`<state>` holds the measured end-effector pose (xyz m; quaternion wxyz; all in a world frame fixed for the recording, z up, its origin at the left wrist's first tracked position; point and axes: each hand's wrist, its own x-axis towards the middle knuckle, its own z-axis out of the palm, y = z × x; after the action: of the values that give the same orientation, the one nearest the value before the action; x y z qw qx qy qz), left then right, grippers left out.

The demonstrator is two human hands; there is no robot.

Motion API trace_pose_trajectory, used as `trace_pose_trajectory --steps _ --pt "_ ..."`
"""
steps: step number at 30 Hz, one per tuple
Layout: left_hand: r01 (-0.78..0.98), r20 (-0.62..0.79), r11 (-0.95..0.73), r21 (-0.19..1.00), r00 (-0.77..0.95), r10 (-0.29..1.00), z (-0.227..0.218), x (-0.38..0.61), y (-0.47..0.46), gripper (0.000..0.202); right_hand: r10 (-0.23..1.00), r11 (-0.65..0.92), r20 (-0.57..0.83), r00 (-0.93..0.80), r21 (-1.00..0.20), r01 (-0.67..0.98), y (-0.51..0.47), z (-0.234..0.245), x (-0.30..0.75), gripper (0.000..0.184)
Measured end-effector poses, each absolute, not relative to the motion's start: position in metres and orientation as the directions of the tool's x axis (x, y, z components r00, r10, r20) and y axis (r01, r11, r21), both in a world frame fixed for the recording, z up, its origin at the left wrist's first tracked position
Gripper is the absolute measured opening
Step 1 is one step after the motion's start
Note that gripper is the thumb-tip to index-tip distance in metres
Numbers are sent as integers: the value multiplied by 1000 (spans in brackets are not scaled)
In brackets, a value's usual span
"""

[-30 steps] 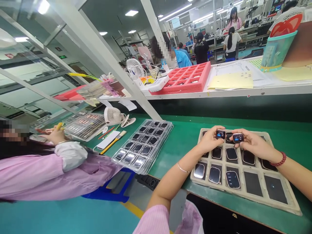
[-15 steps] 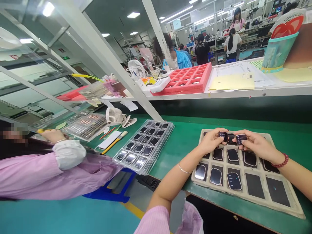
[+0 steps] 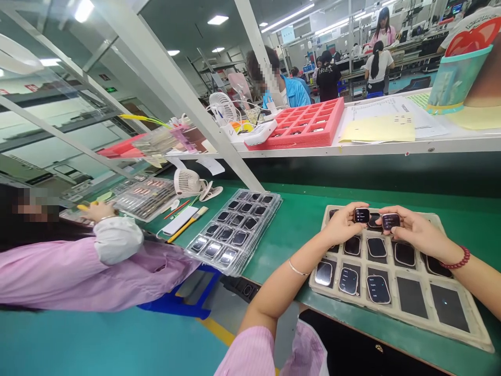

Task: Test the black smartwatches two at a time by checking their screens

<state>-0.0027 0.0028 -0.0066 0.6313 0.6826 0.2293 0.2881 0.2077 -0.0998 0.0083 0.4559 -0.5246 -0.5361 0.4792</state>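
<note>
Electronics assembly floor: green workbench (image 3: 289, 250), smartwatch tray (image 3: 391, 317), distant workers (image 3: 378, 65).

2 black smartwatches (image 3: 362, 215), screens lit, held just apart.

Black watch screens (image 3: 362, 215) in a beige tray (image 3: 475, 329), red beaded bracelet (image 3: 456, 259), pink striped sleeve (image 3: 245, 360)

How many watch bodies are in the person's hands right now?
2. One smartwatch body is held in the fingers of the left hand, the other smartwatch body in the right hand, both above the beige tray.
</note>
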Motion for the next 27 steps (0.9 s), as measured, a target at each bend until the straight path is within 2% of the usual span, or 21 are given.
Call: trace_pose_trajectory --steps 6,11,27 --pt "-25 36 -26 999 746 665 -5 -2 3 31 999 -34 -39 -29 -987 159 -99 6 212 40" --pt "-17 43 -45 999 744 667 -8 -1 3 28 998 -45 -51 -30 -983 177 -98 6 211 45" --pt "33 3 -38 999 725 689 0 -3 0 26 999 -15 -25 -43 -976 218 -100 1 211 39"
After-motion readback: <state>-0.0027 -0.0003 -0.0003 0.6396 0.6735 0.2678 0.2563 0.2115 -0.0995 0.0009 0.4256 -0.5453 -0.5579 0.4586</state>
